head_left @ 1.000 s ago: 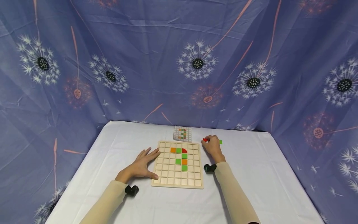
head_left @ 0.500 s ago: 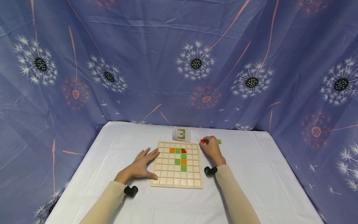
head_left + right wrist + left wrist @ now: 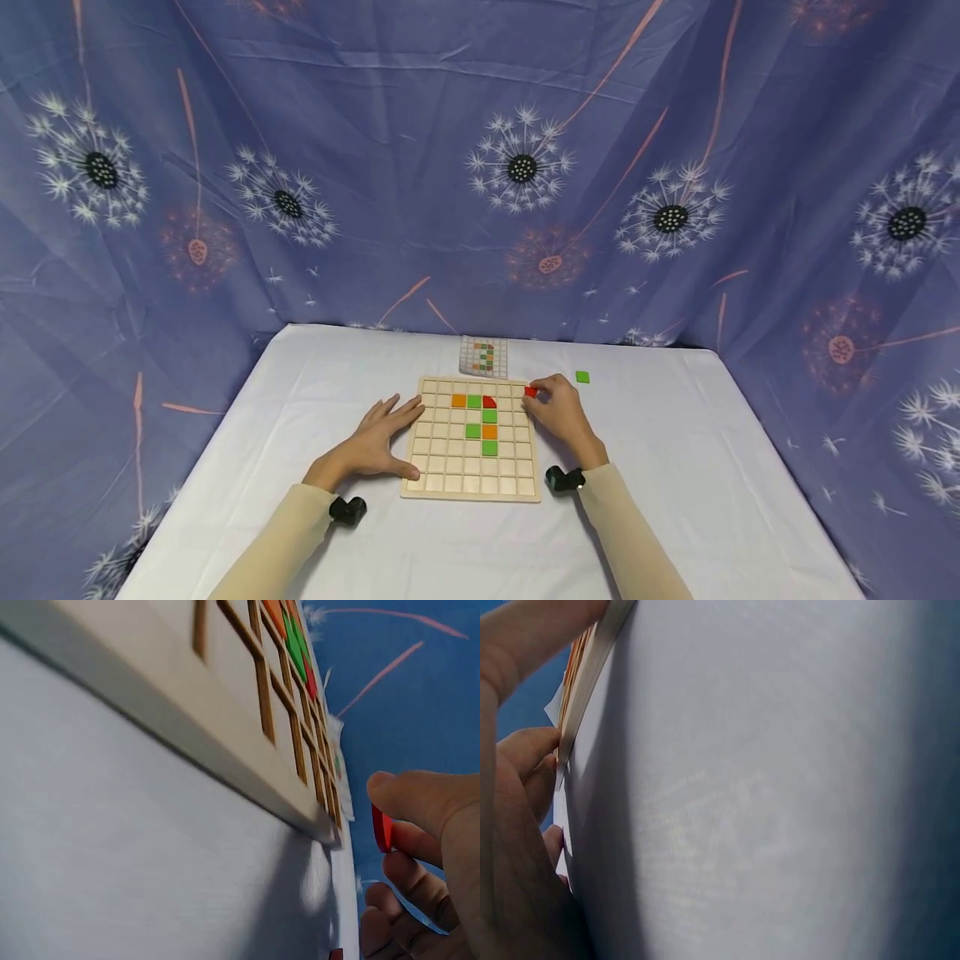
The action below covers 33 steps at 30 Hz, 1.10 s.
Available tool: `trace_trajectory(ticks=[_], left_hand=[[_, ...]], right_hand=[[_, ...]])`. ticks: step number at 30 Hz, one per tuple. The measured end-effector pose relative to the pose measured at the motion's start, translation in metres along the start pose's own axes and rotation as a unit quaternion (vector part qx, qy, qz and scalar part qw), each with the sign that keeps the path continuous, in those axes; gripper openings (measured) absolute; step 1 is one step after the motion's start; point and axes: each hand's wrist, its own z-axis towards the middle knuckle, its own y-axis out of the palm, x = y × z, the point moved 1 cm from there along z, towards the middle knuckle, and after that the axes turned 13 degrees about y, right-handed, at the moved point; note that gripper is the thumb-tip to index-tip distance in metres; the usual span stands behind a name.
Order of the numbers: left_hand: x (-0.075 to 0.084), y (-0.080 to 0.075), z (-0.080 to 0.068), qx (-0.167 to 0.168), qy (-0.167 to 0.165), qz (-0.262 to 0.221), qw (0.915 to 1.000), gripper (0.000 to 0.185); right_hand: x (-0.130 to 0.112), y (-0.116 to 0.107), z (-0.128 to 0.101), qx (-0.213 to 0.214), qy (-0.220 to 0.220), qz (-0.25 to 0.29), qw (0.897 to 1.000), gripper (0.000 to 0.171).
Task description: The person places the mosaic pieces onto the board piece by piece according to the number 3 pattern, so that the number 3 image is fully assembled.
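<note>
A wooden grid board point(image 3: 442, 486) lies on the white table with orange, green and red tiles set in some of its cells. My left hand point(image 3: 367, 446) rests at the board's left edge, fingers spread and thumb touching the rim; the left wrist view shows the fingers along that edge. Between thumb and fingers, my right hand point(image 3: 561, 414) pinches a red tile point(image 3: 382, 829), held above the board's upper right corner. A red quarter-round tile point(image 3: 490, 402) sits in the board, beside a green tile point(image 3: 474, 402).
Behind the board lies a small printed pattern card point(image 3: 483, 357) showing a coloured grid. A loose green tile point(image 3: 582, 377) is on the table to the right of it. A blue dandelion-print curtain point(image 3: 405, 167) hangs behind the table's far edge.
My right hand has moved left and nearer with the red tile, from beside the green tile to the board's corner. The loose green tile is now fully uncovered. My left hand stays put.
</note>
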Motion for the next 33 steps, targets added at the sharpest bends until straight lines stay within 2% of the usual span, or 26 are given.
trace_trajectory(ticks=[8,13,16,23,33], left_hand=[[-0.002,0.001,0.001,-0.004,0.001,0.002,1.0,0.122],[-0.002,-0.001,0.0,0.001,0.006,0.004,1.0,0.122],[-0.001,-0.002,0.0,0.0,0.005,0.006,1.0,0.122],[-0.002,-0.001,0.001,0.002,0.007,0.013,0.9999,0.122],[0.0,-0.001,0.001,0.0,0.004,0.007,1.0,0.122]], right_hand=[[-0.008,-0.001,-0.024,-0.039,-0.01,-0.01,0.999,0.03],[-0.016,-0.001,-0.041,-0.07,-0.037,-0.021,0.997,0.028],[-0.02,0.002,-0.052,-0.084,-0.057,-0.033,0.994,0.027],[-0.025,0.013,-0.073,-0.117,-0.072,-0.029,0.99,0.029],[-0.031,0.025,-0.094,-0.131,-0.115,-0.045,0.984,0.021]])
